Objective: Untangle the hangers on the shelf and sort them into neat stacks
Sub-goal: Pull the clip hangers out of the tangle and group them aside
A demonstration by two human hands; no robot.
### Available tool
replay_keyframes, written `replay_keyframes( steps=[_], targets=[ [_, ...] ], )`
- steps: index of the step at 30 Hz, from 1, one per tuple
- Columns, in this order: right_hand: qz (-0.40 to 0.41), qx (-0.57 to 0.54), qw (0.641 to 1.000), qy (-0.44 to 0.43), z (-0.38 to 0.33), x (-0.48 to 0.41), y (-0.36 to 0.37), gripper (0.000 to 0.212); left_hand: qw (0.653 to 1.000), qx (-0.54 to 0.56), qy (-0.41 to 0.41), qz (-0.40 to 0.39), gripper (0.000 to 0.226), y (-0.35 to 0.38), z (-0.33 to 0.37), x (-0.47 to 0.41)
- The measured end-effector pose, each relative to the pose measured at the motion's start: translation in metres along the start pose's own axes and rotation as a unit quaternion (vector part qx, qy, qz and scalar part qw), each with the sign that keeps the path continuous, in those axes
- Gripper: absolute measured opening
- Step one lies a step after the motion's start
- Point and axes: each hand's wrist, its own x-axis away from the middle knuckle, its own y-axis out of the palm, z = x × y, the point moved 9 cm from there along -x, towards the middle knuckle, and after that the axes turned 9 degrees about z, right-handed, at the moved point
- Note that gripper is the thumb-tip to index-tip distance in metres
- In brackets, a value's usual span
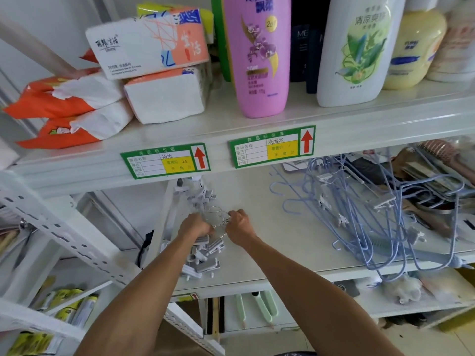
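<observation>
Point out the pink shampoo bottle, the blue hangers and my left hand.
pink shampoo bottle (259,60): head view, on its front label.
blue hangers (366,253): head view, on the bunched wires at the pile's near end.
left hand (195,224): head view, on its back.

Tissue packs (164,96) lie beside a pink bottle (259,73) and a white bottle (357,52).

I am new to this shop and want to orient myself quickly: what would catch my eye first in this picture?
First the tall pink bottle on the upper shelf. Below it, on the middle shelf, the left hand and the right hand grip the metal hooks of a bunch of white clip hangers. To their right lies a tangle of blue wire hangers.
</observation>
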Motion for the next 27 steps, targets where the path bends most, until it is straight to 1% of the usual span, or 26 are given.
replay_keyframes(
  steps=[4,6,8,14,18,19,22,23,25,27],
  targets=[
    [-0.033,-0.009,0.999,-0.009,-0.006,0.005,0.006,0.039,0.999,-0.031,0.016,0.020,0.048,-0.003,-0.003,-0.003],
    [-0.049,-0.014,0.999,-0.018,-0.009,0.007,0.009,0.040,0.998,-0.044,0.026,0.029,0.038,-0.005,-0.004,-0.005],
    [-0.049,-0.019,0.998,-0.019,-0.011,0.009,0.008,0.041,0.997,-0.053,0.033,0.038,0.033,-0.006,-0.004,-0.007],
    [-0.036,-0.018,0.999,-0.008,-0.005,0.015,-0.014,0.048,0.995,-0.082,0.033,0.045,0.031,-0.005,-0.002,-0.021],
    [-0.017,-0.025,0.999,0.031,0.009,0.017,-0.047,0.051,0.993,-0.116,0.017,0.002,0.030,-0.002,-0.002,-0.023],
    [-0.013,-0.025,0.999,0.039,0.012,0.017,-0.057,0.048,0.992,-0.128,0.017,-0.015,0.028,-0.001,0.002,-0.022],
    [0.007,-0.026,0.999,0.043,0.025,0.016,-0.088,0.041,0.987,-0.150,0.004,-0.057,0.015,-0.001,0.014,-0.017],
    [0.012,-0.025,0.998,0.048,0.031,0.015,-0.099,0.040,0.986,-0.155,-0.004,-0.065,0.016,-0.002,0.016,-0.013],
    [0.017,-0.025,0.998,0.053,0.039,0.013,-0.121,0.039,0.986,-0.155,-0.014,-0.055,0.018,-0.007,0.020,-0.005],
    [0.022,-0.032,0.998,0.054,0.043,0.012,-0.149,0.042,0.993,-0.113,-0.021,-0.016,0.019,-0.015,0.024,-0.001]
  ],
)
